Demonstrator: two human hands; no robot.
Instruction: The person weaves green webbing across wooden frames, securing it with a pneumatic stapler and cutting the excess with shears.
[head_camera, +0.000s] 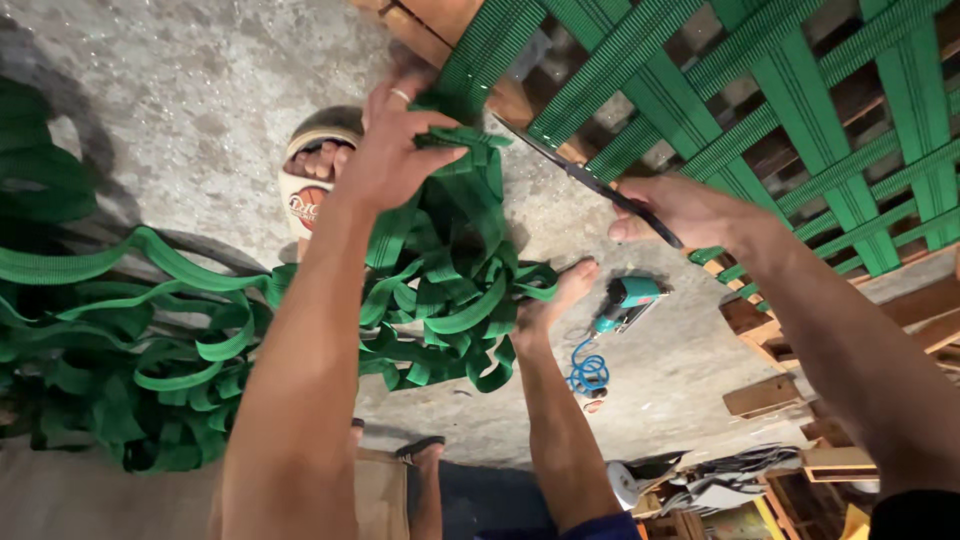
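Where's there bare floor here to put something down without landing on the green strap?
Bare concrete floor lies past the left hand, beyond the sandalled foot. A smaller patch sits beside the teal power tool and blue coiled hose. The loose green webbing pile is crowded; so is the woven frame by the right hand with scissors.

Left hand (395, 150) pinching green webbing strap (455, 140), right hand (690, 212) with scissors (585, 180) beside it.

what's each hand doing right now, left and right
Left hand: closed, gripping the green strap.
Right hand: closed on the scissors, blades open near the strap.
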